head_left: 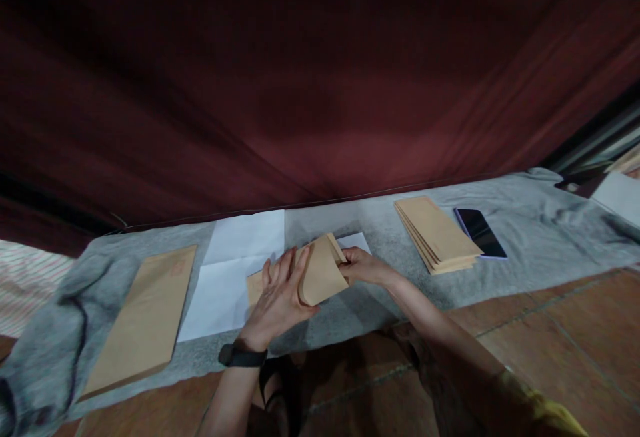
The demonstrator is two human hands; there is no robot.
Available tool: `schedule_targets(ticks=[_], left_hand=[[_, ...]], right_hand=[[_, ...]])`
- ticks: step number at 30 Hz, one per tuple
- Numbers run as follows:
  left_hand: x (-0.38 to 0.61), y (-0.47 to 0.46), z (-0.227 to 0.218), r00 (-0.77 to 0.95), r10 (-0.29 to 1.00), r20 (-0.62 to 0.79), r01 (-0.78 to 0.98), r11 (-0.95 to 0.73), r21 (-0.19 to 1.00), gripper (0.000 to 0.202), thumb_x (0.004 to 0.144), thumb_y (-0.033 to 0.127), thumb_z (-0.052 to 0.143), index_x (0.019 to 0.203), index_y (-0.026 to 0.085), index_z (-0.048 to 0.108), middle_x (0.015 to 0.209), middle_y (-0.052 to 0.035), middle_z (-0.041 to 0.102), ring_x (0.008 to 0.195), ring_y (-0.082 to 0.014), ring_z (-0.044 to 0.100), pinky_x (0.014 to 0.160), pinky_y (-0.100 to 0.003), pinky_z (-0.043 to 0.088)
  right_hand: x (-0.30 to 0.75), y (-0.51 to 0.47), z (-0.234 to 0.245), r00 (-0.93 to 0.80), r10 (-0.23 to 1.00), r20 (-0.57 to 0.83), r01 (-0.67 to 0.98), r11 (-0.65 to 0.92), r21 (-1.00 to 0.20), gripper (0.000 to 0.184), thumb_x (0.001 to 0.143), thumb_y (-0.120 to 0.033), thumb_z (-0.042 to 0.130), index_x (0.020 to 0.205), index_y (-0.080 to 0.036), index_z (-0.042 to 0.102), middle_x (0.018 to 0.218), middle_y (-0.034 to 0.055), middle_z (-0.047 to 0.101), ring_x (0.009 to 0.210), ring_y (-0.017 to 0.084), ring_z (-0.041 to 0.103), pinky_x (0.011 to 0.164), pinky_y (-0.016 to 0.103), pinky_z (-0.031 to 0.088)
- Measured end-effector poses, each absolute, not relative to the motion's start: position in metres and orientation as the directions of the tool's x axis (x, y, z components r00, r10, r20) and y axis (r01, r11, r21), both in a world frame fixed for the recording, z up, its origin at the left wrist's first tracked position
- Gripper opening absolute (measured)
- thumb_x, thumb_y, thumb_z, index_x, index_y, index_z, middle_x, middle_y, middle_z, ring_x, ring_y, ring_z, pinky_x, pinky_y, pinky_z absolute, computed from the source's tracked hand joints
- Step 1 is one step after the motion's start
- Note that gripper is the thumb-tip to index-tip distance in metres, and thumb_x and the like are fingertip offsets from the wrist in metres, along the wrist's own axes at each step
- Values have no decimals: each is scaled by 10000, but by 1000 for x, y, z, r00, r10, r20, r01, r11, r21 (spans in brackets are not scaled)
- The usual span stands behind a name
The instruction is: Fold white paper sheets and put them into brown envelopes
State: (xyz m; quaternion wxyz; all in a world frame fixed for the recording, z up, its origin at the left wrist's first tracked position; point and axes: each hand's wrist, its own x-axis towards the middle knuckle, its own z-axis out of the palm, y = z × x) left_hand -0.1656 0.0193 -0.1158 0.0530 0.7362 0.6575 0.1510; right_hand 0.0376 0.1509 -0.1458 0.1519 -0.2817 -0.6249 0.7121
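From where I stand, the envelope (324, 275) at lower centre looks like smooth, matt paper; the cloth (383, 227) around it, fuzzy; the phone (481, 232) at right, glossy.

R hand (363, 266): fingertips hidden at mouth of held env. (325, 278), in or behind it, can't tell. L hand (279, 298) covers part of same env. White sheet (235, 250), nr cloth's far edge, partly hidden under env. & L hand. Smaller paper (356, 242) mostly blocked by env. Env. stack (440, 237), twd cloth's R end: count unclear. Red mark (178, 267) on L-end env. (143, 313) too small to read. Grey cloth (540, 237) & yellow sleeve (547, 413) cut off by pic edges.
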Motion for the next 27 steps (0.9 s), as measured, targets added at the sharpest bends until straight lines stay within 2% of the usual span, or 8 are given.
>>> schedule_targets(ticks=[3, 7, 10, 13, 16, 20, 23, 27], left_hand=[[-165, 19, -114, 110, 975, 192, 955, -157, 251, 1181, 657, 402, 774, 1601, 225, 87, 1513, -177, 402, 1405, -372, 379, 1201, -616, 161], [-158, 17, -113, 160, 955, 252, 961, -208, 179, 1070, 709, 358, 730, 1593, 208, 146, 1476, -194, 435, 1386, -374, 404, 1207, -619, 134], [-154, 16, -114, 165, 947, 277, 967, -211, 145, 1000, 746, 311, 688, 1590, 211, 159, 1454, -195, 457, 1384, -367, 412, 1206, -611, 151], [-156, 17, -114, 166, 947, 273, 967, -211, 143, 1022, 748, 319, 689, 1593, 200, 128, 1431, -191, 475, 1372, -362, 426, 1204, -601, 177], [-155, 18, -114, 194, 946, 260, 961, -236, 142, 1045, 743, 332, 704, 1594, 208, 109, 1439, -189, 470, 1375, -357, 424, 1203, -590, 195], [-153, 18, -114, 214, 943, 257, 958, -253, 132, 1065, 741, 345, 716, 1597, 211, 96, 1443, -191, 462, 1377, -357, 417, 1202, -585, 199], [-163, 18, -112, 178, 942, 284, 969, -218, 119, 1025, 774, 389, 698, 1596, 213, 110, 1434, -189, 463, 1367, -359, 419, 1197, -594, 194], [-194, 16, -108, -26, 926, 378, 989, -32, 147, 1070, 783, 482, 677, 1600, 175, 56, 1440, -214, 433, 1364, -389, 398, 1161, -626, 232]], right_hand=[[39, 150, -137, -796, 563, -221, 122, -209, -970, 261, 682, -262, 685, 915, -147, 711, 727, -21, 662, 648, 125, 583, 573, 195, 441], [43, 143, -122, -799, 566, -204, 128, -171, -977, 272, 644, -192, 663, 911, -156, 702, 754, -14, 680, 667, 142, 603, 560, 202, 456], [43, 139, -120, -734, 645, -213, 173, -125, -977, 298, 678, -177, 625, 967, -166, 698, 785, -4, 695, 659, 146, 610, 528, 203, 449], [39, 142, -128, -664, 729, -168, 184, -59, -981, 333, 693, -171, 618, 1018, -169, 688, 833, 3, 707, 709, 156, 632, 583, 217, 477], [33, 147, -137, -534, 842, -80, 203, 36, -978, 329, 682, -140, 591, 993, -181, 693, 882, 2, 711, 799, 167, 646, 676, 236, 494], [26, 149, -140, -444, 894, -64, 252, 56, -966, 313, 694, -108, 555, 956, -201, 700, 854, -8, 704, 767, 153, 636, 672, 237, 480], [27, 150, -137, -465, 884, -47, 236, 73, -969, 277, 773, -195, 616, 1040, -214, 688, 818, -14, 689, 742, 141, 621, 634, 222, 462], [42, 166, -136, -443, 896, 11, 139, 81, -987, 265, 886, -377, 576, 1064, -210, 680, 839, 2, 687, 760, 144, 627, 622, 223, 475]])
